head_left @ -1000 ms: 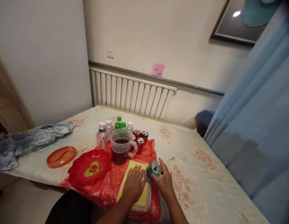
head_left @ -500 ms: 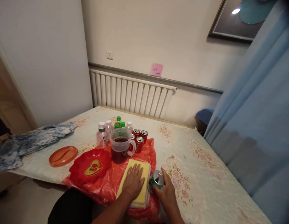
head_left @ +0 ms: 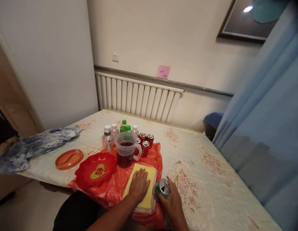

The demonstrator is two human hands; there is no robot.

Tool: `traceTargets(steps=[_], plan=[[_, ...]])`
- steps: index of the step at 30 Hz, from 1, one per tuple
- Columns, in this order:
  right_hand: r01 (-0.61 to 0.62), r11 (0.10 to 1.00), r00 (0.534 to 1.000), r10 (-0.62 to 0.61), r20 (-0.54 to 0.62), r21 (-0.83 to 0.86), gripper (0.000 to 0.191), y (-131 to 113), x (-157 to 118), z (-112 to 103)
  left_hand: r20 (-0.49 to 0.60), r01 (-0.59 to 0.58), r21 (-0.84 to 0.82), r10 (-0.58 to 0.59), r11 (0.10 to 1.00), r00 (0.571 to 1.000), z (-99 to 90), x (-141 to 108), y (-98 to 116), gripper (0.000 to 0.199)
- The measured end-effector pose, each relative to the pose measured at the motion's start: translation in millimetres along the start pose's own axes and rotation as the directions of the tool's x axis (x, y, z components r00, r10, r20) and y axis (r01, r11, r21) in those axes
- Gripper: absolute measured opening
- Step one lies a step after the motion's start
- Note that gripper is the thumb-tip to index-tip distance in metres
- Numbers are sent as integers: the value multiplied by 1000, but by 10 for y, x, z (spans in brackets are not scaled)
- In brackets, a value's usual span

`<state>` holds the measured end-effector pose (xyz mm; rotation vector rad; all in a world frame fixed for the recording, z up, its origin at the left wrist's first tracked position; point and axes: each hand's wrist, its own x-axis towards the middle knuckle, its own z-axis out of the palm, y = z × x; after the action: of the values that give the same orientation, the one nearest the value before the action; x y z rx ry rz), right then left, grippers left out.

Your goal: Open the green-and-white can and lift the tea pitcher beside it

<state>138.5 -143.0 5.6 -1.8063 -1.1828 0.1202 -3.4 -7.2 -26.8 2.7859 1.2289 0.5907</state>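
Your right hand [head_left: 172,201] grips the green can [head_left: 161,189] at lower centre, top tilted toward you; your left hand [head_left: 139,185] lies flat, open, on the yellow cloth [head_left: 149,179] just left.

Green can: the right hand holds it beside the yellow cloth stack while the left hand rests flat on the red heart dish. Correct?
Not quite. The head view shows the left hand flat on the yellow cloth stack, not the red heart dish, which lies apart, untouched. The right hand does hold the green can beside the stack.
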Motion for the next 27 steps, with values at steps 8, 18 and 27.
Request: traceTargets(steps=[8,18,27], plan=[[-9,1000,999,10,36,-13,67,42,-4,20,-15,166,43,-165,985,986,76,100,-117,55],[32,999,999,-32,21,-6,70,-264,254,-8,-9,148,39,-147,988,989,109,61,-147,56],[145,989,987,-144,68,-11,65,-321,313,276,-23,130,14,-130,991,991,125,42,-178,52]])
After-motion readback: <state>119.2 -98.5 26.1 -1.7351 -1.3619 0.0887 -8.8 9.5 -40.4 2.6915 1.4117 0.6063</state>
